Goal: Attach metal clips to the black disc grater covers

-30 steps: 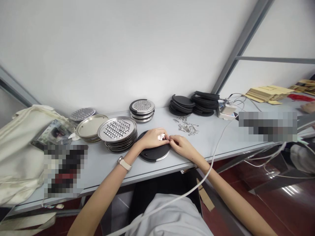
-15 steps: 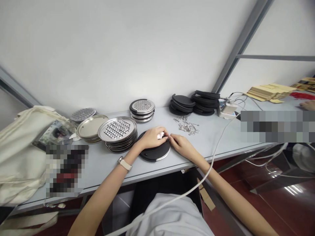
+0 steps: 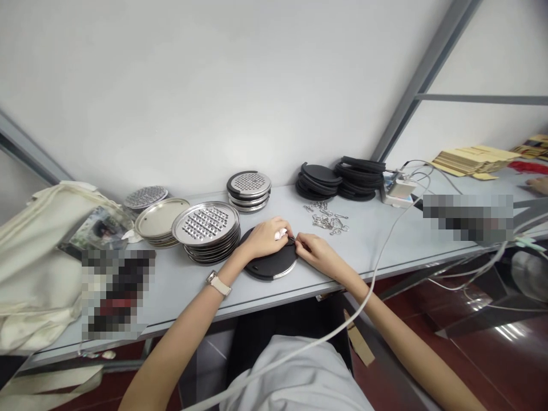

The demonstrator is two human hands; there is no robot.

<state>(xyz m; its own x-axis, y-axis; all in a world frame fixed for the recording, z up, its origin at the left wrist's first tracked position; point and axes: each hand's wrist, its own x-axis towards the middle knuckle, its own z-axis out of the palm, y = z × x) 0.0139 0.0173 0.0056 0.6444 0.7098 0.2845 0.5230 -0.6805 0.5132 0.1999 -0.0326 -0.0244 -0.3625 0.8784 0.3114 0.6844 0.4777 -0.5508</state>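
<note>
A round black disc (image 3: pixel 272 265) with a silvery rim section lies flat at the front of the table. My left hand (image 3: pixel 264 238) rests over its far left part, fingers curled around a crumpled white tissue (image 3: pixel 280 234). At the disc's right edge my right hand (image 3: pixel 317 251) is closed, thumb and fingers pinched together. Something small, dark and shiny shows between the two hands' fingertips, too small to name. Small metal clasps (image 3: pixel 327 220) lie scattered just beyond my right hand.
Left of the disc stand a stack of round metal graters (image 3: pixel 208 225) and plain metal discs (image 3: pixel 161 217). More graters (image 3: pixel 249 191) and black discs (image 3: pixel 319 180) stand behind. A white cable (image 3: pixel 379 257) crosses over my right forearm. Another person's hand (image 3: pixel 538 184) shows far right.
My fingertips shift slightly at the disc's right edge, and a little more of the small dark piece shows between them. The hands otherwise stay in place.
</note>
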